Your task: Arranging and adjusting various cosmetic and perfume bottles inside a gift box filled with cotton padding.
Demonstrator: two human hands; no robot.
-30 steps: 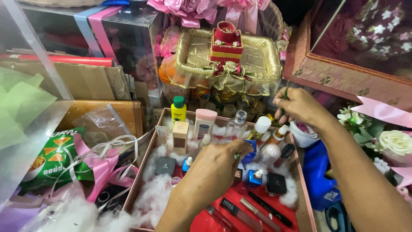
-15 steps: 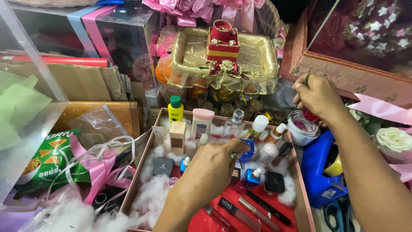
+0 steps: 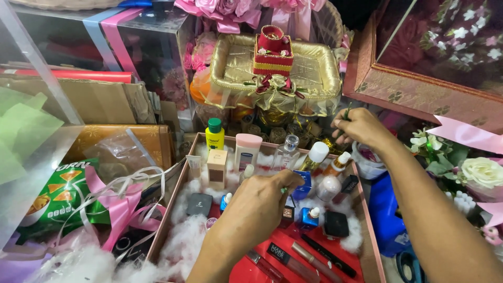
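My left hand (image 3: 254,207) hovers over an open gift box (image 3: 168,209) lined with white fluff and filled with cosmetics. Its fingertips pinch a small green piece (image 3: 283,189) just above a blue bottle (image 3: 302,184). My right hand (image 3: 361,128) is raised past the box's far right corner, closed on a thin green stem (image 3: 346,112). In the box stand a yellow bottle with a green cap (image 3: 214,135), a pink tube (image 3: 247,150), a clear bottle (image 3: 287,152) and a white-capped bottle (image 3: 316,156). Pencils and tubes lie on red lining at the front.
A gold tray (image 3: 230,68) holding a red box (image 3: 272,50) stands behind the gift box. A pink framed box (image 3: 419,94) leans at right above white flowers (image 3: 484,170). At left lie a green snack bag (image 3: 57,202), pink ribbon (image 3: 118,209) and a clear case (image 3: 136,47).
My right hand has moved right and back, away from the bottles toward the box's far right corner. My left hand has stayed over the middle of the box.
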